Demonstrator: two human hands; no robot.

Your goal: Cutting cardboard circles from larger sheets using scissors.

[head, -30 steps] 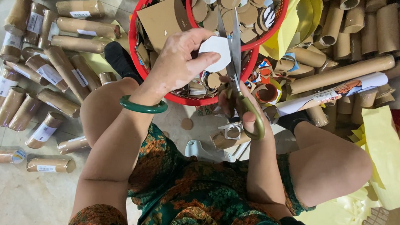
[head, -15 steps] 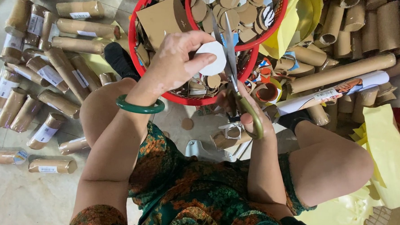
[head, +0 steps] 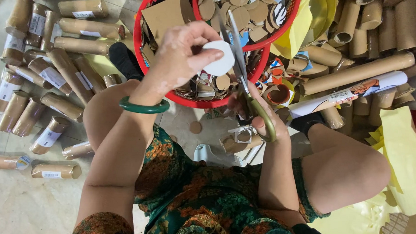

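Observation:
My left hand [head: 180,55] pinches a white cardboard disc [head: 218,58] over a red basket [head: 147,63] of cardboard scraps. A green bangle [head: 143,107] circles that wrist. My right hand [head: 259,114] grips a pair of scissors [head: 247,76] by their gold-coloured handles. The blades point up and run along the right edge of the disc. A second red basket [head: 267,37] above holds several round cardboard cut-outs.
Many brown cardboard tubes [head: 55,73] lie on the tiled floor at left and at top right. A long printed roll [head: 349,93] lies to the right. Yellow paper [head: 402,158] sits by my right knee. Scrap pieces lie between my knees.
The disc has turned slightly in my left hand and the scissors have shifted a little along its edge. Both hands stay over the basket.

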